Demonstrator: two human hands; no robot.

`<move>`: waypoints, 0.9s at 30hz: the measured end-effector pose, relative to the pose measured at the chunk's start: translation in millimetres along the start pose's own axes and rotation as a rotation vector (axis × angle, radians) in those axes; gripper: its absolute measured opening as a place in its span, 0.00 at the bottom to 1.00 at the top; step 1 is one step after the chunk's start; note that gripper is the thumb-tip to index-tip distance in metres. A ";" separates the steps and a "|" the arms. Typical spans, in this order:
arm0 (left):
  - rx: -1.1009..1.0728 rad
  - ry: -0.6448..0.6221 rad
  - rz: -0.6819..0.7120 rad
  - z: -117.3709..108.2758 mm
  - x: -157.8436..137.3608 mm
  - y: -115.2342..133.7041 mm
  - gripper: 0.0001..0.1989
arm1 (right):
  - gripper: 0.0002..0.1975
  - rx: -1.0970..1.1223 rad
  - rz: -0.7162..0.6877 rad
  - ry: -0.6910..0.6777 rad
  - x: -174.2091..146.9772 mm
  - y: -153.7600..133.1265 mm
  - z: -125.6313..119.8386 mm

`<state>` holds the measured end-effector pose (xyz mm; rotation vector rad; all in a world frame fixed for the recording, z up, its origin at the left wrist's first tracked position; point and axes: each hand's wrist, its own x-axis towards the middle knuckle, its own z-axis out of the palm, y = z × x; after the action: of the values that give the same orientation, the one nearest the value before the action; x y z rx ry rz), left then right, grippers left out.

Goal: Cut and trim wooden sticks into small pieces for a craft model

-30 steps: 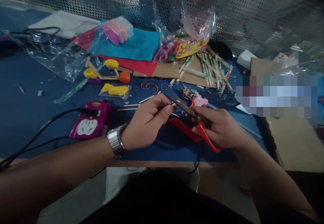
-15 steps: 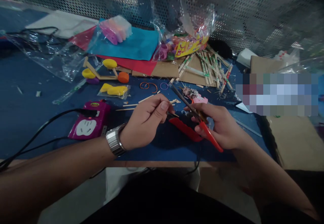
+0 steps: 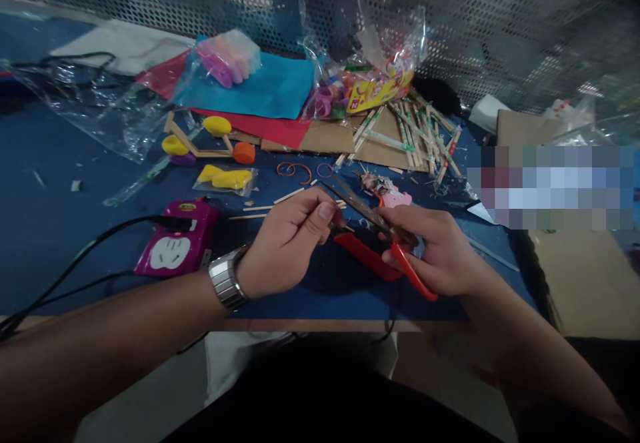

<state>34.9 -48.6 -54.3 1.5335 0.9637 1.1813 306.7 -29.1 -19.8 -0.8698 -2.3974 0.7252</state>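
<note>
My right hand (image 3: 433,246) grips a pair of scissors (image 3: 363,211) with orange-red handles; the dark blades lie slightly apart and point to the upper left. Their tips reach over the fingers of my left hand (image 3: 293,239), which wears a metal watch (image 3: 227,278). Thumb and forefinger of that hand are pinched together, and what is between them, if anything, is hidden. Below the scissors a red-handled tool (image 3: 367,256) lies on the blue table. Thin wooden sticks (image 3: 255,209) lie just behind my left hand.
A purple power adapter (image 3: 175,243) with black cables sits at left. Behind are a small wooden frame with coloured wheels (image 3: 243,153), a yellow packet (image 3: 225,179), a pink glue gun (image 3: 393,193), a heap of wrapped chopsticks (image 3: 415,133) and coloured sheets (image 3: 250,89). Cardboard (image 3: 580,283) stands right.
The scissors have swung down and left, bringing their blade tips closer to my left fingers. My left hand stays almost where it was.
</note>
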 end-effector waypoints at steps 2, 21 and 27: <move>0.004 0.000 0.007 0.1 -0.4 -1.2 0.22 | 0.26 -0.003 -0.003 -0.002 0.1 -0.1 -0.2; 0.055 0.006 0.013 -0.7 0.1 -1.2 0.22 | 0.21 0.016 0.016 -0.032 2.1 -5.0 -3.2; 0.036 0.017 0.061 0.4 -1.3 -3.1 0.21 | 0.21 -0.008 -0.012 -0.032 4.0 -7.2 -4.5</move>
<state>34.8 -49.1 -57.7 1.5935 0.9601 1.2274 303.5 -29.7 -11.0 -0.8523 -2.4326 0.7309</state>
